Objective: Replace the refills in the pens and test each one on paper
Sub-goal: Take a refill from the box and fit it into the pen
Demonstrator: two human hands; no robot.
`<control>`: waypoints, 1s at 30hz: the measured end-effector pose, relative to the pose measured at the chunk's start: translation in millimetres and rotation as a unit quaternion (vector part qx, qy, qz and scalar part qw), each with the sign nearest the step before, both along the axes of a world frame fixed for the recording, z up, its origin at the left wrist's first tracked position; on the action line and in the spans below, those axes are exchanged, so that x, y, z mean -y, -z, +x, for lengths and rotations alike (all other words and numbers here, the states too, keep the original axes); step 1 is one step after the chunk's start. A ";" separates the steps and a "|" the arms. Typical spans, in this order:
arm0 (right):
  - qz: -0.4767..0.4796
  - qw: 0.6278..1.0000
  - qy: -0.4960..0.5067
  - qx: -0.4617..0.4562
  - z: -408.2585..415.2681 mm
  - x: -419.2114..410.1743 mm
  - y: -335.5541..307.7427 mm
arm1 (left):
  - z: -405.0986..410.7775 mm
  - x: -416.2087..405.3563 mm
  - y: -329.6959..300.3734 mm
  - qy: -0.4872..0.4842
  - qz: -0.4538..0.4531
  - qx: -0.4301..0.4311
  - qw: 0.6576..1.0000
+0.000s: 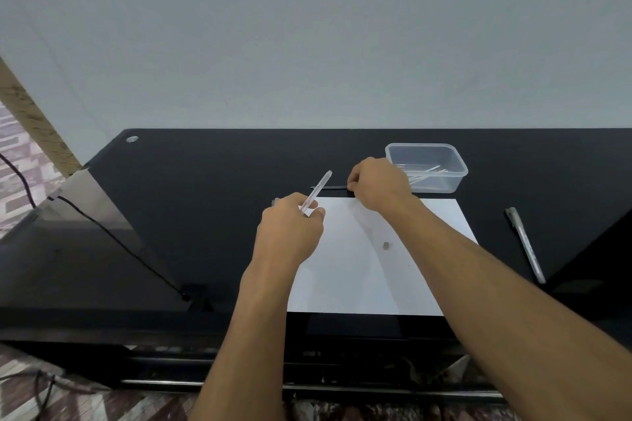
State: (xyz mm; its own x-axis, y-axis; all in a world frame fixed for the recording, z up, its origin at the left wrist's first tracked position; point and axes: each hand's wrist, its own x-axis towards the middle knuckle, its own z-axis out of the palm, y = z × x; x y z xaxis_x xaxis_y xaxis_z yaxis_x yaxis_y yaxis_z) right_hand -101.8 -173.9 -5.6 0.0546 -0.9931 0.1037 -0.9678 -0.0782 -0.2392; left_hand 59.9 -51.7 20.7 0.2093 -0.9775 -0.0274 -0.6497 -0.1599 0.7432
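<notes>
Your left hand (290, 219) pinches the clear pen barrel (316, 193) above the white paper (359, 277) on the black table (205, 198). Your right hand (379, 184) pinches a thin dark refill (330, 187) just beyond the paper, beside the plastic box (427, 166).

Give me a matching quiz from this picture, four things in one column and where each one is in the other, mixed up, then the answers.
Things:
1. clear pen barrel
2. thin dark refill
3. plastic box
4. capped pen

Places:
A. lying on the table right of the paper
B. held in the left hand
C. pinched by the right hand
D. behind the paper, with spare refills inside

Pairs: 1-B, 2-C, 3-D, 4-A
</notes>
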 end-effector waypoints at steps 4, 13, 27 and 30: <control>0.027 1.000 -0.011 -0.005 0.0 4.0 -0.5 | -0.9 -1.9 -1.0 0.003 0.002 0.001 1.000; -0.042 0.990 0.023 0.132 -12.1 -22.0 -30.5 | -0.5 -5.8 -6.6 0.007 0.013 -0.004 1.000; 0.006 0.863 0.013 0.505 -83.5 -157.5 -40.4 | -29.3 -31.7 -6.6 0.077 -0.042 0.009 0.996; -0.029 0.845 0.017 0.534 -87.6 -156.1 -38.0 | -31.0 -34.0 -4.3 0.076 -0.051 0.018 0.996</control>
